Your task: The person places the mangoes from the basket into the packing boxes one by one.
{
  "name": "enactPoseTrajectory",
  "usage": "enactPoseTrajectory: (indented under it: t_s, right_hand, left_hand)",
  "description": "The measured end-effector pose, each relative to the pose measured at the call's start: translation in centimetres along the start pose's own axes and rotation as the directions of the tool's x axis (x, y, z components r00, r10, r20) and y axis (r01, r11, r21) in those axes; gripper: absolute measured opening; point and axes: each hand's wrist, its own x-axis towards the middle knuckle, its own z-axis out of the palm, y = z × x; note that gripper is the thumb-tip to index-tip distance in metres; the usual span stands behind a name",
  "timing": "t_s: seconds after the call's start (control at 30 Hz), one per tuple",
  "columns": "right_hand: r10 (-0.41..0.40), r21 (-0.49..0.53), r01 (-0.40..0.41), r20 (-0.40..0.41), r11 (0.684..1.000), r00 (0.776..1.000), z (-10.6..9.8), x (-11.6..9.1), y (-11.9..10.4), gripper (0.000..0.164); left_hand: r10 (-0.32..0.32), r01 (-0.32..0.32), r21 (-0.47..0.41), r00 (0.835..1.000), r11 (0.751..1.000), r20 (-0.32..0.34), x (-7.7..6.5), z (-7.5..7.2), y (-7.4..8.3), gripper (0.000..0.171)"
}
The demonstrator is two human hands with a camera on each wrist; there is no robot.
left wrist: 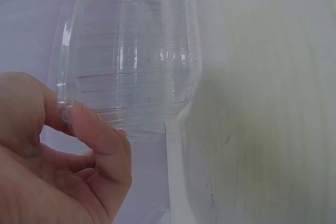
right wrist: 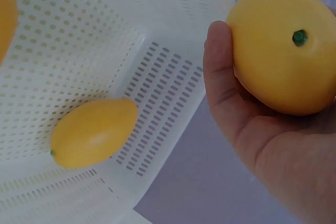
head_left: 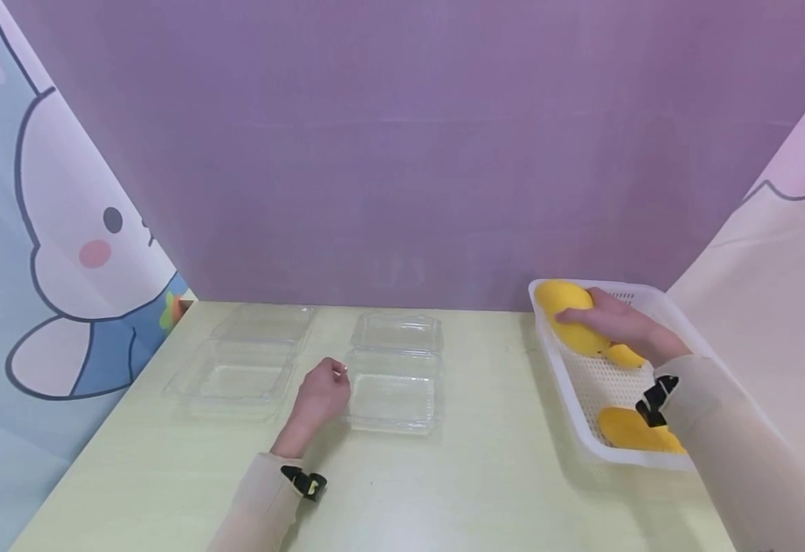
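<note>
My right hand (head_left: 612,316) grips a yellow mango (head_left: 568,310) over the far left corner of a white plastic basket (head_left: 561,391). In the right wrist view, the held mango (right wrist: 278,61) shows its green stem end, with fingers curled round its side. Two more mangoes lie in the basket: one mango (head_left: 625,356) just under the hand, another mango (head_left: 640,429) at the near end. My left hand (head_left: 323,389) pinches the left edge of an open clear clamshell container (head_left: 392,395); thumb and finger meet at its rim (left wrist: 65,106) in the left wrist view.
A second open clear clamshell container (head_left: 237,376) lies left of the left hand. Both containers rest on the pale table (head_left: 485,491), lids toward the purple back panel (head_left: 402,169). Cartoon-printed cloth (head_left: 64,230) hangs at the left side.
</note>
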Motion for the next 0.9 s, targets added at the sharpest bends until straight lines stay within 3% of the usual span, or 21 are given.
enactPoseTrajectory:
  t_s: [0.2, 0.63, 0.9]
  right_hand:
    - [-0.057, 0.058, 0.056, 0.002, 0.997, 0.998, 0.4, -0.2, -1.3, 0.075]
    - [-0.077, 0.095, 0.075, 0.016, 0.993, 0.997, 1.3, -0.8, -4.4, 0.088]
    - [-0.088, 0.108, 0.088, 0.0, 0.99, 0.996, 2.2, -0.8, -5.6, 0.082]
  left_hand:
    - [0.003, -0.003, -0.01, 1.0, 1.0, 0.01, -0.1, 0.0, 0.2, 0.026]
    - [-0.018, 0.019, -0.03, 0.999, 0.999, 0.033, -0.2, 0.2, 0.0, 0.027]
    - [-0.007, 0.007, -0.025, 1.0, 1.0, 0.03, -0.2, 0.3, -0.1, 0.026]
